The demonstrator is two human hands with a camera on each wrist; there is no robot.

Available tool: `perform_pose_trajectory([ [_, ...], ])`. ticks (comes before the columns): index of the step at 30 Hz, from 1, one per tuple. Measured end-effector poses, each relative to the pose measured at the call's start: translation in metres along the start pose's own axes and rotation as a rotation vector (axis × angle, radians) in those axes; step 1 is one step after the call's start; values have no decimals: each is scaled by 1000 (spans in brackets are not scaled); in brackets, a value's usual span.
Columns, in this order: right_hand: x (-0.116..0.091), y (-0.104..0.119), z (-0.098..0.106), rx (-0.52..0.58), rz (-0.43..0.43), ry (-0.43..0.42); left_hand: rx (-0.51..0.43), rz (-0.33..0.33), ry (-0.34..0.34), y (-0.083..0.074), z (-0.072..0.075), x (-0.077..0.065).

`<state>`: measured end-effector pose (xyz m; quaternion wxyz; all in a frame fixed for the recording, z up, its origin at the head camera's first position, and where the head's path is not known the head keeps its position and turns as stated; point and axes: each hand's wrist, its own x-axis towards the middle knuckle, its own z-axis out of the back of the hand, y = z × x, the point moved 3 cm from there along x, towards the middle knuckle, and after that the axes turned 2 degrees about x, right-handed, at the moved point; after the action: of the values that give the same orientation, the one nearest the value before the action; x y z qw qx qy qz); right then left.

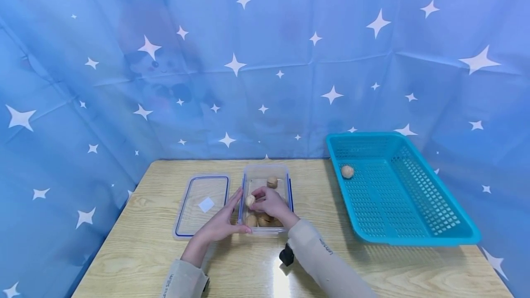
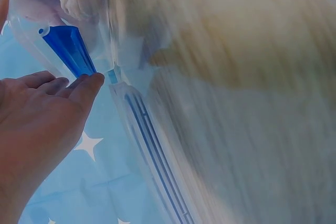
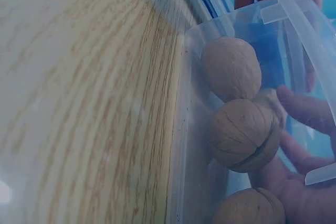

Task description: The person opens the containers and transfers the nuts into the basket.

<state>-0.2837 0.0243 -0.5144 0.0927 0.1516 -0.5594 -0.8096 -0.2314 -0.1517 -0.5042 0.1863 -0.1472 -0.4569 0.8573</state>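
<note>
A clear plastic food box (image 1: 288, 183) with blue side latches stands near the far edge of the table, several walnuts (image 3: 244, 136) lying in it. Inside it, my right hand (image 1: 271, 203) pinches a pale walnut (image 1: 250, 200) between thumb and fingers, close to the left wall. One walnut (image 1: 272, 181) sits toward the box's back; others are along the front wall. My left hand (image 1: 219, 224) rests against the box's left side with extended fingers, the thumb at the near left corner. Its fingertips touch the blue latch (image 2: 68, 48) in the left wrist view.
A clear lid (image 1: 201, 217) with a blue seal and a white square lies left of the box. On the right stands a large turquoise basket (image 1: 414, 241) with one walnut (image 1: 347, 171) inside, by its left wall. Behind the table (image 1: 136, 252) hangs a blue star-patterned curtain (image 1: 273, 22).
</note>
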Motion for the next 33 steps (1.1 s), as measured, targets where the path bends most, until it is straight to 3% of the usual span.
perform_pose_trajectory([
  [24,-3,4,0,-34,5,-22,16,10,-6,3,-1,0],
  [33,-2,5,2,32,41,-25,17,3,1,3,0,0],
])
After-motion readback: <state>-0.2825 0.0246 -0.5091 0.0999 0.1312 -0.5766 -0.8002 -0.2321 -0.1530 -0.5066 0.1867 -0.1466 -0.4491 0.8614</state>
